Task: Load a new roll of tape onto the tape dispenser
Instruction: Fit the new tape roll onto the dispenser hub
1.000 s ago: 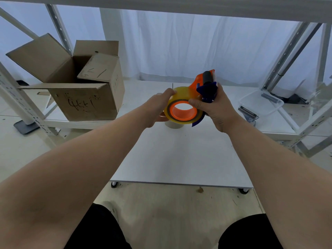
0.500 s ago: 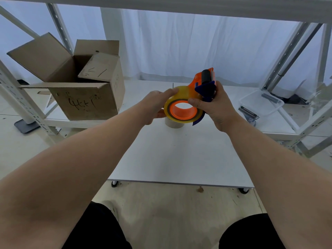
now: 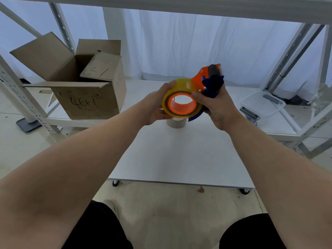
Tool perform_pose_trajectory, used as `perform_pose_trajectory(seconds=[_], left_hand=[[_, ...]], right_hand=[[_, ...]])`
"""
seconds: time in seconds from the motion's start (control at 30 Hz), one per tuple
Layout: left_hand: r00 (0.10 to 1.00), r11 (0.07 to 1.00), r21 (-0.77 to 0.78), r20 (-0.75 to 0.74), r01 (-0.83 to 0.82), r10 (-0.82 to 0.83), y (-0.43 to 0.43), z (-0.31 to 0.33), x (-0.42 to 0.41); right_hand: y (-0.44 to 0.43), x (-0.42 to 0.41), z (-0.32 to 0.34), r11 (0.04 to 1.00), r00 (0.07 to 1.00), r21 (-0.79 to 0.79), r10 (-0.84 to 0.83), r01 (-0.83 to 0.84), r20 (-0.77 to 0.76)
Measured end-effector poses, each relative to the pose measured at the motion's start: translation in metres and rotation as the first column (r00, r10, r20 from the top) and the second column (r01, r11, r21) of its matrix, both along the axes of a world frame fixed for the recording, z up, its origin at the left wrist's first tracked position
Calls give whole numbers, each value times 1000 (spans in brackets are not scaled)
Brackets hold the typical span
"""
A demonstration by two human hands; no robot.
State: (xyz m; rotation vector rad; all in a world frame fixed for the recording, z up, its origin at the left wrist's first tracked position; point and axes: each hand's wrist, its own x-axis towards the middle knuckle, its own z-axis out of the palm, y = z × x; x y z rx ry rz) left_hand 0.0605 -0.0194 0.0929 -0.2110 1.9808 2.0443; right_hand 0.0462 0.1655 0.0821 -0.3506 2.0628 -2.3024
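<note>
Both hands raised over the desk: right hand grips tape dispenser to steady it, left hand clasps tape roll, apparently seating it on the orange hub. Spare roll on desk beneath; cardboard box beyond, left.

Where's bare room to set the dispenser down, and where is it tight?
The white table is bare from the grey roll to its near edge. The back shelf shows bare between the cardboard box and the clear tub. Crowded: the shelf ends, at box and tub.
</note>
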Motion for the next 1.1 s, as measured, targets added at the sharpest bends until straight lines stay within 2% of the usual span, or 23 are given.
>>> perform_pose_trajectory(seconds=[0.1, 0.2, 0.3, 0.7, 0.83, 1.03, 1.1], left_hand=[[999, 999, 49, 30, -20, 19, 2, 1, -2], [994, 989, -126, -82, -79, 69, 9, 2, -3], [981, 959, -272, -190, -81, 29, 15, 0, -4], [998, 925, -375, -15, -62, 60, 17, 4, -6], [1000, 962, -273, -26, -17, 10, 11, 1, -2], [1000, 999, 28, 15, -26, 25, 2, 1, -1], [998, 998, 53, 42, -38, 36, 1, 3, -4]], right_hand=[[-1, -2, -1, 999, 1000, -3, -32, 32, 1], [-3, -2, -6, 983, 989, 115, -141, 146, -47], [-4, 0, -7, 962, 978, 181, -191, 203, -83], [-7, 7, -1, 956, 986, 260, -110, 140, -124], [-5, 6, -1, 964, 990, 238, -94, 116, -104], [-1, 4, 3, 999, 999, -31, -30, 31, 20], [-3, 3, 4, 998, 999, -52, -42, 44, 29]])
